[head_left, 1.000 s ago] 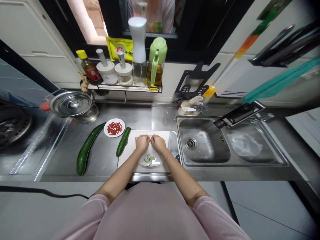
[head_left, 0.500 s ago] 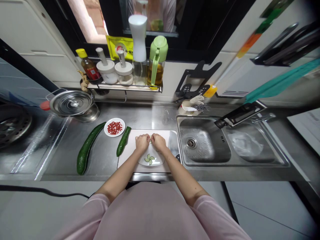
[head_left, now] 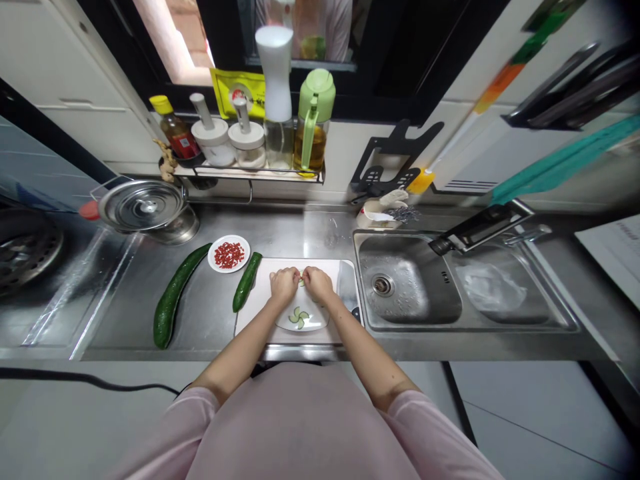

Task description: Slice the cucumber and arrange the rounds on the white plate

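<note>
My left hand (head_left: 285, 283) and my right hand (head_left: 317, 285) meet over the far part of a white plate (head_left: 283, 324). Their fingertips are pinched together around a small green cucumber slice (head_left: 301, 283), partly hidden by the fingers. Nearer to me on the plate, several thin cucumber slices (head_left: 299, 318) lie fanned out like a pinwheel. Under the plate is a white cutting board (head_left: 265, 275). A cut length of cucumber (head_left: 247, 283) rests along the board's left edge, and a knife's wide blade (head_left: 346, 280) shows at its right, partly behind my right arm.
A long whole cucumber (head_left: 173, 297) and a small white plate (head_left: 247, 257) of chopped red pieces are on the left. Further back stands a lidded steel pot (head_left: 173, 230). A double sink (head_left: 415, 293) lies to the right. Bottles and jars line a wall rack (head_left: 260, 175).
My hands stay in nearly the same place over the plate. A little more of the green slice shows between the fingertips.
</note>
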`<state>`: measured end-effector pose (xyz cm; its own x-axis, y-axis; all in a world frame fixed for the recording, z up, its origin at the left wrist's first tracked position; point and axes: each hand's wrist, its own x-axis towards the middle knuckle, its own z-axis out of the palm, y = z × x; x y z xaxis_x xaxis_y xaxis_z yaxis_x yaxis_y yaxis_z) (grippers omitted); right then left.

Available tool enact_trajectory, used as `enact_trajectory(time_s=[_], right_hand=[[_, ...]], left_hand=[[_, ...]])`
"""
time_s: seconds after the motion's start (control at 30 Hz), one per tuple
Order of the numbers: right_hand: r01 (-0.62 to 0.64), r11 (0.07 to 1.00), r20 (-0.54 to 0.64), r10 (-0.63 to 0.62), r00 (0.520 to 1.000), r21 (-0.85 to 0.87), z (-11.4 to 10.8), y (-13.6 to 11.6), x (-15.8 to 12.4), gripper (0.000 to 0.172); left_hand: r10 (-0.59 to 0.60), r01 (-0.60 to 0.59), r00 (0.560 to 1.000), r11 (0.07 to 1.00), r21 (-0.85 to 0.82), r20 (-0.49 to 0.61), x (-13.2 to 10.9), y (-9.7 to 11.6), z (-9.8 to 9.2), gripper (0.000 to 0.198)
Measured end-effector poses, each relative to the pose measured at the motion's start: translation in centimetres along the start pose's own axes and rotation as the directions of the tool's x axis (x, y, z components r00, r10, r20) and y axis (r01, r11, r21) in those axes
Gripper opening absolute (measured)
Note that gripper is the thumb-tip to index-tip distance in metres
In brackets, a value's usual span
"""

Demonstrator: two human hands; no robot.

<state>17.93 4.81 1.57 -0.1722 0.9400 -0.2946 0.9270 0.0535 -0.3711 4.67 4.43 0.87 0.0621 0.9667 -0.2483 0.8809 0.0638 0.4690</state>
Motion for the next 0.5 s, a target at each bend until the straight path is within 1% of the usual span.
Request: enact_trajectory(time_s=[0.2, 0.37, 0.5], right_hand=[[-0.021, 0.999, -0.034, 0.023, 0.999, 0.046, -0.2, 0.4, 0.0, 0.020], [-0.041, 0.988, -0.139, 0.062, 0.988, 0.147, -0.7, 1.4, -0.3, 0.022], [-0.063, 0.973, -0.200, 0.108, 0.974, 0.222, -1.2, 2.5, -1.3, 0.025]], left_hand=[[-0.036, 0.033, 0.998, 0.998, -0.056, -0.048, -0.4, -0.4, -0.5, 0.019], [-0.086, 0.066, 0.989, 0.986, -0.156, -0.124, -1.0, -1.1, -1.3, 0.020], [-0.122, 0.073, 0.970, 0.971, -0.227, -0.209, -1.6, -1.8, -1.9, 0.021]])
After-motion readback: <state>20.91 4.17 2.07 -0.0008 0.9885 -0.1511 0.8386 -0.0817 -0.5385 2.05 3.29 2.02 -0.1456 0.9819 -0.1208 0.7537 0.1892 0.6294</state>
